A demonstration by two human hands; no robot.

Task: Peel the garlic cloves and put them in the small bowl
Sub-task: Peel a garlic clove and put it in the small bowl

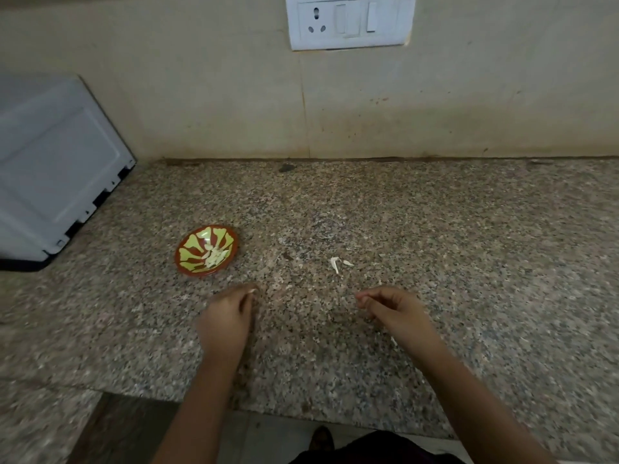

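- small bowl (pixel 207 250): red-brown rim, yellow-green petal pattern, left-centre of bench (pixel 435 236), well in from its edges
- peeled garlic cloves (pixel 216 257): pale, heaped at bowl's right side
- garlic skin scraps (pixel 336 263): white, right of bowl, mid-bench
- left hand (pixel 227 318): near front edge, just below bowl, fingers curled; something pale at the fingertips, too small to identify
- right hand (pixel 393 311): fingers pinched together; cannot tell if anything is in them
- hands apart, not touching
- grey appliance (pixel 57 169): bench's back-left corner
- switch plate (pixel 350 20): on wall behind
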